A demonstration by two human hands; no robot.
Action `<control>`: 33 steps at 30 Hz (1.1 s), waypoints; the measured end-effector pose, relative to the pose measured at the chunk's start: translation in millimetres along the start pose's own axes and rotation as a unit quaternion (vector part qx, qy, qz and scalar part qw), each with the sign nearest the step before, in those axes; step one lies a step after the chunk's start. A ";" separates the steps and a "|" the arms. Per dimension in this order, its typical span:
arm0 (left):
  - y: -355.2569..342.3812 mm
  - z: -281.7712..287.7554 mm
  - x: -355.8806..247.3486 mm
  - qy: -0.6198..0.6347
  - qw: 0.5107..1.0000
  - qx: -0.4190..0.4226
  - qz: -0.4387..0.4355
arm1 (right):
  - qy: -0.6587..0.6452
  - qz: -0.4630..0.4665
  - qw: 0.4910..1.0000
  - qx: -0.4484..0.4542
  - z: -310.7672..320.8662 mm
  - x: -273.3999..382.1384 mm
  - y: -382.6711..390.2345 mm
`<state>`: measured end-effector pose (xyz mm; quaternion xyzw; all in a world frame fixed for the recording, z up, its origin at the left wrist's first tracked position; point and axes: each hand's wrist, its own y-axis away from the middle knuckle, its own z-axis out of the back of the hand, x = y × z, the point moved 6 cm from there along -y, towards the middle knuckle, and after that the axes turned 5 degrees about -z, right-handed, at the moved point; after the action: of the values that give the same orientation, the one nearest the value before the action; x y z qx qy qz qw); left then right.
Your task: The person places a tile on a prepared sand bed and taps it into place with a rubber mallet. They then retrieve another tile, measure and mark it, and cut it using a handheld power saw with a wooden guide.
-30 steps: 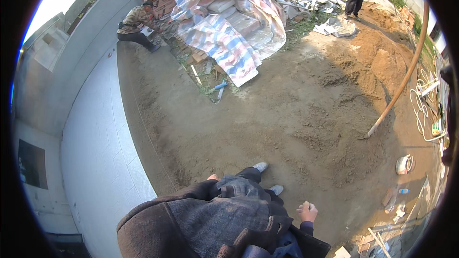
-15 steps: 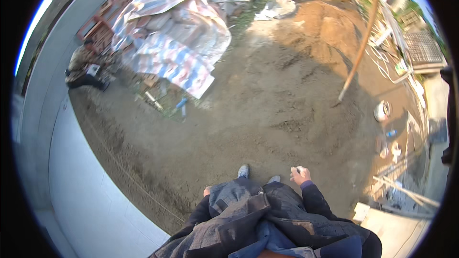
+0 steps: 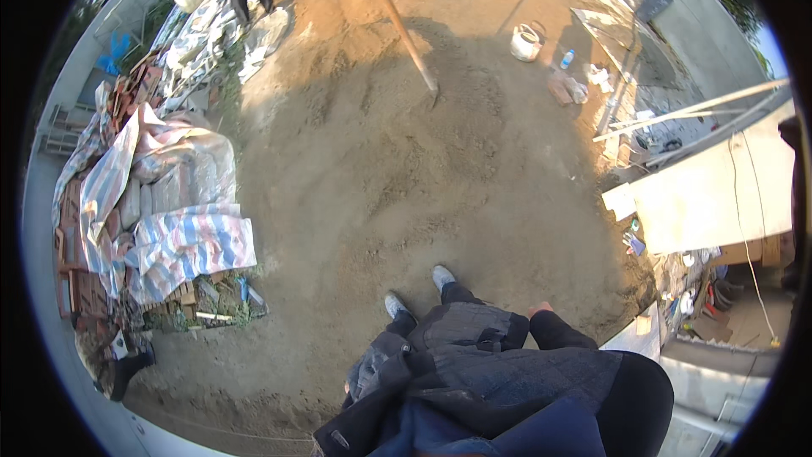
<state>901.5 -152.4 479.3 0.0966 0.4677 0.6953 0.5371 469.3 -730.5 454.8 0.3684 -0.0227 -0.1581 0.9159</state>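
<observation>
Soil point(image 3: 313, 195), grey-brown and trodden, spreads beneath the person's feet and lies nearest below the hands. Beyond it rises an orange-brown mound point(image 3: 317, 17), heaped at the far side, probably to leave the middle walkable. At left a striped tarp point(image 3: 194, 241) drapes over a pile, presumably against weather (one flap spills toward the soil). A long wooden pole point(image 3: 391, 13) slants with its lower end on the soil; what props its top is out of view. A white bucket point(image 3: 525, 44) sits toward the far right, perhaps out of the footpath. Pale shoes point(image 3: 441, 277) stand apart, likely for balance. The right hand point(image 3: 540, 309) shows only as a scrap beside dark clothing; whether its fingers are together or apart, I cannot tell. Clothing hides the left hand, so its fingers cannot be told either. Smallest, a blue-labelled bottle point(image 3: 567, 58) is near the bucket.
</observation>
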 end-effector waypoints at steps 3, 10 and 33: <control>45.2 -25.8 52.0 0.013 0.998 -0.037 0.049 | 0.275 0.236 0.929 0.073 -37.3 27.4 -29.1; 81.3 -95.8 149.0 0.125 0.962 -0.160 0.180 | -0.148 0.147 0.928 0.310 -58.8 207.4 22.0; 105.4 7.7 361.2 0.441 0.799 -0.299 0.278 | 0.377 0.368 0.850 -0.022 -289.2 473.0 326.5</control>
<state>691.2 155.7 429.9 -0.2605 0.3758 0.8874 0.0582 1052.9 -460.7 431.6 0.3438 0.1938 0.3406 0.8533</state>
